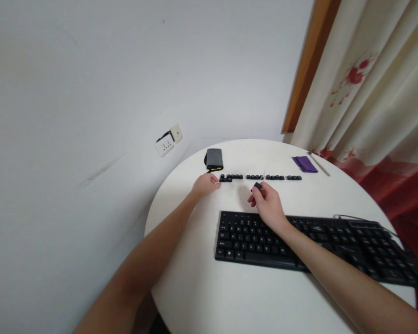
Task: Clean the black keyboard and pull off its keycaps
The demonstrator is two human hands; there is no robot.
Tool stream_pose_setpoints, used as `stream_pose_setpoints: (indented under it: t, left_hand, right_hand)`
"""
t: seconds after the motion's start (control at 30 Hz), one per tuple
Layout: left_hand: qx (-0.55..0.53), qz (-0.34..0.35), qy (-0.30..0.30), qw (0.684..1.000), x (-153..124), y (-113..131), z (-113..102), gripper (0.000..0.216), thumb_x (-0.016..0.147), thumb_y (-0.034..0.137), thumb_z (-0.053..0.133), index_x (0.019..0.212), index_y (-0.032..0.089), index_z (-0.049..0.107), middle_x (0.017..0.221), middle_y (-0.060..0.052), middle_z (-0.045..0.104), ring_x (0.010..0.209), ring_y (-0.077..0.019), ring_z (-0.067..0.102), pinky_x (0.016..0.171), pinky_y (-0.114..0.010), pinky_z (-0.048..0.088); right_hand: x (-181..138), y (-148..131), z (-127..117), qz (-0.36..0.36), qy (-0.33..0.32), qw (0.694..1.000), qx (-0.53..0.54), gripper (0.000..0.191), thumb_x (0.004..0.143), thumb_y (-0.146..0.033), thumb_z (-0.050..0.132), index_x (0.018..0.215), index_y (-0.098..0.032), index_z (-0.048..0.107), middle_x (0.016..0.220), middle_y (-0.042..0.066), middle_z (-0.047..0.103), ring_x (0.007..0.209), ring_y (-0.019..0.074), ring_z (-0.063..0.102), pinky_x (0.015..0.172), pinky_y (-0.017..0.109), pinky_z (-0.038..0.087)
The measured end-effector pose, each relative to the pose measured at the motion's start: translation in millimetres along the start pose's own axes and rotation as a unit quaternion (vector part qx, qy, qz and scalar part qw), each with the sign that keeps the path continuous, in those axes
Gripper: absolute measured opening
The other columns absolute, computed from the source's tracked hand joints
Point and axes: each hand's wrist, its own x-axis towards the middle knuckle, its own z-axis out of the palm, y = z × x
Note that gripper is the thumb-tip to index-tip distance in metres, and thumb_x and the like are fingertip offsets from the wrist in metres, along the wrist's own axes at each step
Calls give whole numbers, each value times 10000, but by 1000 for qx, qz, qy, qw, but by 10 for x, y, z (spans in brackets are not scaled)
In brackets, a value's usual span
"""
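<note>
Near the far side of the round table, my right hand (pixel 269 203) pinches a small black keycap (pixel 257 186) between thumb and fingers, above the tabletop. A thin pale wire-like piece (pixel 264 176) shows just past those fingers; whether I hold it cannot be made out. My left hand (pixel 206 184) rests on the table at the left end of a line of loose black keycaps (pixel 253 177). Its thumb and forefinger are bent and a little apart, beside the nearest keycaps. Under my right wrist lies a black keyboard (pixel 261 258), with the forearm hiding part of its keys.
A grey folded cloth or pouch (pixel 214 157) lies behind my left hand. At the far right are a purple cloth (pixel 305 164) and a slim pale brush-like stick (pixel 319 164). The white table (pixel 184 292) adjoins a wall with a socket (pixel 165 145) and a curtain (pixel 355 93).
</note>
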Motion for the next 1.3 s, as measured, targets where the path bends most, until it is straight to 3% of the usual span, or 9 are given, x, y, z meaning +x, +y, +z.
stream_pose_setpoints:
  t: [0.5,0.8,0.93,1.0,1.13,1.3]
  left_hand:
    - [-21,-14,13,1000,-29,78,14,162,765,302,678,895,213,715,921,-20,737,864,-183,676,761,-256,496]
    - [-10,-1,23,1000,1,1,48,192,770,333,695,917,211,674,943,-26,694,843,-182,647,786,-277,488]
    - [29,53,153,986,-52,105,70,307,780,348,702,1032,186,637,1023,-78,612,988,-233,581,930,-361,453]
    - [50,113,182,975,-114,213,80,268,822,287,644,1077,205,648,1066,-85,571,1044,-248,534,972,-393,417]
    - [87,213,119,966,-252,414,109,319,875,228,538,1153,282,685,1052,-79,510,1061,-264,472,951,-419,387]
    - [138,218,93,962,-299,458,157,358,824,235,565,1156,299,685,1066,-85,468,1068,-292,433,911,-455,358]
  right_hand:
    - [-6,-5,-6,0,-10,1000,-18,266,902,-449,536,774,-217,515,643,29,669,535,161,609,546,288,491]
    - [2,15,-2,-6,-8,1000,-28,275,905,-455,530,766,-219,515,648,32,674,545,166,621,551,290,492]
    - [-2,16,6,-10,-8,999,-34,266,914,-442,519,765,-221,511,639,25,664,553,169,625,558,292,492]
    - [-4,20,10,-12,-9,999,-34,266,917,-442,516,769,-222,512,641,25,663,552,170,625,554,291,489]
    - [-10,24,14,-16,-10,999,-37,268,921,-448,514,775,-223,518,639,20,662,546,168,620,552,289,486]
    - [-20,21,17,-17,-11,999,-36,262,923,-439,516,769,-226,511,638,13,659,543,166,617,547,285,479]
